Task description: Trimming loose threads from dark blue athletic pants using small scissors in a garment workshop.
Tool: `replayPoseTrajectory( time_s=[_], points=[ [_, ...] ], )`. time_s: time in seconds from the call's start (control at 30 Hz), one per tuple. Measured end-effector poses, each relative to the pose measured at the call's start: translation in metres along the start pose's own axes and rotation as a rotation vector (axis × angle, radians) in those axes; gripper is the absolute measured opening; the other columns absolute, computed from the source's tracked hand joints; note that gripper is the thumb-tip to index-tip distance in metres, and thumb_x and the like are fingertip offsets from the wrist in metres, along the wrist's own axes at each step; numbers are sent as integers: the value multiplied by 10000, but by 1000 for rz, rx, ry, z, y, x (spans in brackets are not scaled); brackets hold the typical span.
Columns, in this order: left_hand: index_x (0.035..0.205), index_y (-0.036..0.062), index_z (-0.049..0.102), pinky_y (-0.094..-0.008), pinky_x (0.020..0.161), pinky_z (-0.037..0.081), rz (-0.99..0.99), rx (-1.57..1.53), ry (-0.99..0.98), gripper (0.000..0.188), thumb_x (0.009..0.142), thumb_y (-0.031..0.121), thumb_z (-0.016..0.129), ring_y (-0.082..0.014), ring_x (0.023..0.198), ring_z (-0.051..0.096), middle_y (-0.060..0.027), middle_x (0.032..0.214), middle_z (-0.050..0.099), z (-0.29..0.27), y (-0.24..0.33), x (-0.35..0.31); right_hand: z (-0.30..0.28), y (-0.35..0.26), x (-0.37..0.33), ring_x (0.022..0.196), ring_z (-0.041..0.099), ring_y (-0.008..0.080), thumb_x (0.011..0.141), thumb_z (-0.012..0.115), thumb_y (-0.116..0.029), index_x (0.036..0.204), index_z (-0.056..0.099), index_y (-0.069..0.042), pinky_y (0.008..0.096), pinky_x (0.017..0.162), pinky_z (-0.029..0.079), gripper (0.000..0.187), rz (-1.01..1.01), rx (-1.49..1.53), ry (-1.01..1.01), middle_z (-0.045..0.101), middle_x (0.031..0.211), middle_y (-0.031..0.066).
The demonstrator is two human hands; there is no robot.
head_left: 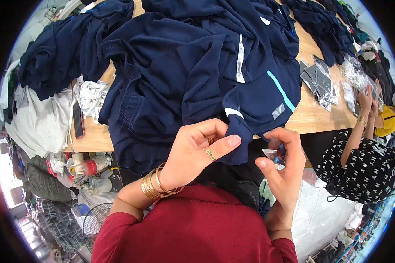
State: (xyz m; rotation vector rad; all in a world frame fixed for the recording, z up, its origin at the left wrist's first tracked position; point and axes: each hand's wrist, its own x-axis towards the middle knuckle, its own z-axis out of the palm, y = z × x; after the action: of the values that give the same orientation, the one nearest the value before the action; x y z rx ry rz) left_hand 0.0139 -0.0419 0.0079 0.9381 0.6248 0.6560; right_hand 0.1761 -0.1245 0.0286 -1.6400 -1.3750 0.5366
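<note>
A navy garment [162, 65] with white patches and a light blue stripe lies heaped on the wooden table in front of me. My left hand [197, 151], with a ring and gold bangles, pinches a loose corner of it [239, 142] between thumb and fingers at the table's near edge. Just right of that corner is my right hand [287, 160], its fingers curled around small thread snips [271, 153]. A pale pointed tip and some blue parts of the snips show; the rest is hidden in the palm. Thumb and forefinger stand apart.
More navy garments [70, 48] are piled at the left, beside white cloth [35, 118] and a phone [78, 120]. Flat dark packets [320, 81] lie at the right. A person in a black patterned shirt [360, 171] works there. A fan [96, 221] stands low at the left.
</note>
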Motion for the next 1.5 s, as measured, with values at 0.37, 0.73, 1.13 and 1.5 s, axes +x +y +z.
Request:
replayPoseTrajectory(
  time_s=[0.37,0.73,1.13,1.5],
  points=[
    [812,-19,588,-153,586,401,73,49,7,82,823,61,602,-14,657,501,19,716,564,2,1,-2,3,-2,2,558,526,196,673,704,-93,872,587,-35,249,526,420,238,-70,-95,-61,555,691,48],
    [813,-22,589,-150,576,396,127,83,9,76,817,51,609,-11,646,492,21,717,564,1,0,-3,-1,-4,0,535,496,173,656,712,-105,845,608,-60,268,475,365,220,-192,-248,-61,554,666,22],
    [898,-43,596,-170,627,419,116,100,21,113,834,49,583,-29,697,510,-1,767,586,0,-1,-4,-1,-5,-2,557,508,182,655,710,-101,866,605,-51,272,494,380,241,-192,-253,-82,567,696,28],
    [899,-47,601,-172,636,433,108,94,21,122,830,54,590,-32,697,521,-5,767,588,1,-1,-4,1,-3,-3,554,512,182,656,708,-96,868,603,-51,273,490,384,241,-212,-255,-76,566,692,30]
  ],
)
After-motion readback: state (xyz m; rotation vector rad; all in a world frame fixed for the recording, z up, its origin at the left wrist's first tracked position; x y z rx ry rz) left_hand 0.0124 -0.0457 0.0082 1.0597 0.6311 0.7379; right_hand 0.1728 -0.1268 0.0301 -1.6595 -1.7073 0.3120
